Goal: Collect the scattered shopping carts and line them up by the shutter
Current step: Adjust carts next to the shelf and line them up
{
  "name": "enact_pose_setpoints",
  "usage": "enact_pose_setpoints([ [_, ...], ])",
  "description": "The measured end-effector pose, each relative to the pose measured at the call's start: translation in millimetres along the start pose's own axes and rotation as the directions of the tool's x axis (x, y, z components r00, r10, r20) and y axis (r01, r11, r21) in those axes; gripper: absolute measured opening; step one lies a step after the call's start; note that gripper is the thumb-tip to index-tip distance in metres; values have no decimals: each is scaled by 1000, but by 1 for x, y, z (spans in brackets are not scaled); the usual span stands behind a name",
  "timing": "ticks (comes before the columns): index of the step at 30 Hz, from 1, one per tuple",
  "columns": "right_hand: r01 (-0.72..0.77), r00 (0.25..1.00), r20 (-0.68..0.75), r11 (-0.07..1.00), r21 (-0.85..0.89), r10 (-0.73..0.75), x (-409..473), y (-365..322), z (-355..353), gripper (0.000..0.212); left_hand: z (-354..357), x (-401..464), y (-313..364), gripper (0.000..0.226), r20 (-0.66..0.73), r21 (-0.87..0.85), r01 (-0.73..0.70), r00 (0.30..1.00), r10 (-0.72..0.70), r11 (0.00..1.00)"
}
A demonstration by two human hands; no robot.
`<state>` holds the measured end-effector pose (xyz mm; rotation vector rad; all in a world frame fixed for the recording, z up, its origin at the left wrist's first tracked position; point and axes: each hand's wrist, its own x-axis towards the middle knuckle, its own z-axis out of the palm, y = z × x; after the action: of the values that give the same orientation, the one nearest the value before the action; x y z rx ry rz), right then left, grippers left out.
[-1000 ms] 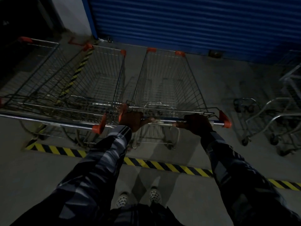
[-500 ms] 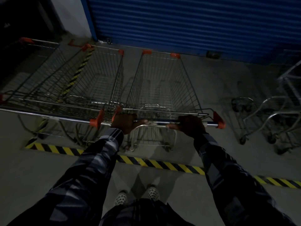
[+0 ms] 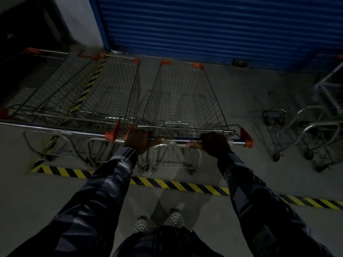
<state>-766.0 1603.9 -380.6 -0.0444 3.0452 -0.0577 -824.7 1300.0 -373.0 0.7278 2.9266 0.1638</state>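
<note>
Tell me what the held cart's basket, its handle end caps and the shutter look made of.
Basket: bare steel wire, a thin silvery grid. End caps: likely plastic, matte orange moulded pieces. Shutter: probably painted sheet metal, blue horizontal ribs.

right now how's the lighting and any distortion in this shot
Head view: dim overall, the far left corner nearly black; the blue shutter is the brightest area; wide-angle bending curves the striped floor tape; both hands on the cart handle read sharp but underexposed.
</note>
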Motion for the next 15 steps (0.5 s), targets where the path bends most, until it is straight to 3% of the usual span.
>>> enact_pose_setpoints([
  [6, -48, 998, 37, 996, 73, 45, 0, -2, -1, 67, -2, 0, 0, 113, 16, -17, -5, 1000, 5, 1000],
  [13, -57, 997, 60, 993, 100, 52, -3, -6, -7, 70, -5, -1, 1, 84, 29, -47, 1, 1000, 0, 999],
  [15, -51, 997, 58, 993, 102, 45, -6, -8, -10, 68, -5, 0, 0, 88, 34, -50, 6, 999, -4, 999],
])
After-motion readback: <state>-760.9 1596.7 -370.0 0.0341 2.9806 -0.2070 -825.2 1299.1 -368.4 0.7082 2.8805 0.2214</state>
